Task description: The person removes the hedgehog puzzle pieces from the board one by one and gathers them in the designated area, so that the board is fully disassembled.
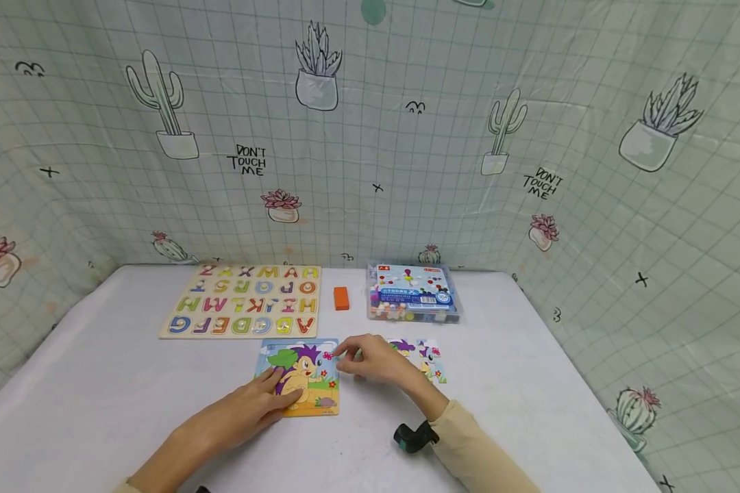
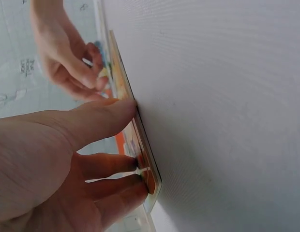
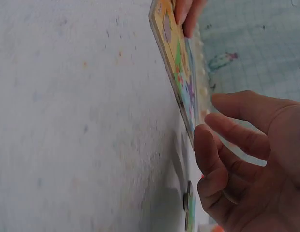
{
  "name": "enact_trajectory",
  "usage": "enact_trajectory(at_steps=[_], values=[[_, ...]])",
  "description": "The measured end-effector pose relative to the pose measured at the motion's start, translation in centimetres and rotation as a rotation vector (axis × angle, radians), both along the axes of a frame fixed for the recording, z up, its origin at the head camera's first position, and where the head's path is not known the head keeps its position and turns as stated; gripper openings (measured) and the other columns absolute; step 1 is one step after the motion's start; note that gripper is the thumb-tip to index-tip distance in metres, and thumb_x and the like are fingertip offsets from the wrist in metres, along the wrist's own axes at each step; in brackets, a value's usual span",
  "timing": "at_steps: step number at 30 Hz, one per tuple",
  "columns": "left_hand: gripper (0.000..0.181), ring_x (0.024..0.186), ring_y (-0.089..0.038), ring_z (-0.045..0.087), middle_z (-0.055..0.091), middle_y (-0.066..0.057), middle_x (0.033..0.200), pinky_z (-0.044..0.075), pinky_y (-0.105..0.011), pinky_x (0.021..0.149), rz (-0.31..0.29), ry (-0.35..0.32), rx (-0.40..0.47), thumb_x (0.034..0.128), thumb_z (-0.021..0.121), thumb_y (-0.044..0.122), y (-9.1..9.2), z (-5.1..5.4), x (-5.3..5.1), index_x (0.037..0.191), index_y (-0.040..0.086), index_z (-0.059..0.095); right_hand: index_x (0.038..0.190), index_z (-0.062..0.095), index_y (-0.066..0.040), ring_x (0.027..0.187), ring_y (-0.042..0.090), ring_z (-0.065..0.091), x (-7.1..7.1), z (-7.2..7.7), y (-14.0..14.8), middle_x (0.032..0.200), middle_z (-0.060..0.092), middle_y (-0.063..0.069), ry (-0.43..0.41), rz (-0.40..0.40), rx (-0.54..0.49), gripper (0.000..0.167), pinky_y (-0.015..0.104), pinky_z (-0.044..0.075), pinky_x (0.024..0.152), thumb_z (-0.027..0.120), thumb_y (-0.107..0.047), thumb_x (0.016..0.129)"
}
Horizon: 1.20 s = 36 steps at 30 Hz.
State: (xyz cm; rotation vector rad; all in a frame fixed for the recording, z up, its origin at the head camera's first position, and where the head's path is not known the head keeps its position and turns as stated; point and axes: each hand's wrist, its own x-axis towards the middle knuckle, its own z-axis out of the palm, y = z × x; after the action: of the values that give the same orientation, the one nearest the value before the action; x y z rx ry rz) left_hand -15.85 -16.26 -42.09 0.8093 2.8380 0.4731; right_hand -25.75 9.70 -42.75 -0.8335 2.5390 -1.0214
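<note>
A square hedgehog puzzle board [image 1: 323,404] lies on the white table in the head view. My left hand [image 1: 249,409] rests on its left part with fingers spread; in the left wrist view the thumb and fingers of that hand [image 2: 67,154] touch the board [image 2: 147,159]. At the board's upper right edge is my right hand [image 1: 373,357], fingers bent and loose, with no piece visible between them. The right wrist view shows this hand [image 3: 251,159] beside the board [image 3: 172,53]. Loose puzzle pieces [image 1: 430,352] lie right of the right hand, partly hidden by it.
Behind the puzzle board lies a wooden alphabet board [image 1: 240,303]. An orange block [image 1: 341,298] is right of that board, and a clear plastic box with a blue label [image 1: 413,291] is farther right. A patterned cloth [image 1: 370,137] hangs behind the table.
</note>
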Motion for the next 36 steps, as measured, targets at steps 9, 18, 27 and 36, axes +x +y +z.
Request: enact_trajectory(at_steps=[9, 18, 27, 36], values=[[0.035, 0.138, -0.050, 0.039, 0.043, -0.033, 0.146, 0.044, -0.063, 0.101, -0.013, -0.015, -0.019, 0.0966, 0.061, 0.014, -0.1, 0.3, 0.0, 0.131, 0.020, 0.065, 0.111, 0.072, -0.010, 0.067, 0.003, 0.049, -0.3, -0.2, -3.6, 0.080, 0.061, -0.007, 0.076, 0.042, 0.075, 0.026, 0.015, 0.041, 0.061, 0.072, -0.024, 0.090], [0.032, 0.138, -0.050, 0.039, 0.040, -0.032, 0.149, 0.044, -0.064, 0.101, 0.016, -0.039, 0.005, 0.0981, 0.058, 0.016, -0.3, 0.3, 0.0, 0.129, 0.020, 0.066, 0.117, 0.072, -0.011, 0.064, 0.003, 0.046, -0.4, -0.3, -5.7, 0.075, 0.057, -0.007, 0.074, 0.053, 0.088, 0.029, 0.014, 0.035, 0.057, 0.072, -0.022, 0.090], [0.032, 0.138, -0.049, 0.039, 0.040, -0.031, 0.149, 0.045, -0.063, 0.101, 0.026, -0.039, -0.016, 0.0988, 0.057, 0.016, -0.4, 0.3, 0.2, 0.130, 0.022, 0.066, 0.115, 0.073, -0.010, 0.054, 0.001, 0.045, -0.6, -0.7, -6.3, 0.071, 0.057, -0.008, 0.065, 0.045, 0.075, 0.027, 0.014, 0.035, 0.050, 0.071, -0.019, 0.090], [0.032, 0.138, -0.048, 0.040, 0.041, -0.031, 0.149, 0.044, -0.064, 0.101, 0.025, -0.026, -0.006, 0.0987, 0.057, 0.016, -0.4, 0.3, 0.2, 0.129, 0.023, 0.067, 0.114, 0.073, -0.010, 0.055, 0.000, 0.044, -0.9, -0.7, -6.4, 0.071, 0.057, -0.009, 0.058, 0.052, 0.067, 0.024, 0.013, 0.034, 0.051, 0.069, -0.018, 0.091]])
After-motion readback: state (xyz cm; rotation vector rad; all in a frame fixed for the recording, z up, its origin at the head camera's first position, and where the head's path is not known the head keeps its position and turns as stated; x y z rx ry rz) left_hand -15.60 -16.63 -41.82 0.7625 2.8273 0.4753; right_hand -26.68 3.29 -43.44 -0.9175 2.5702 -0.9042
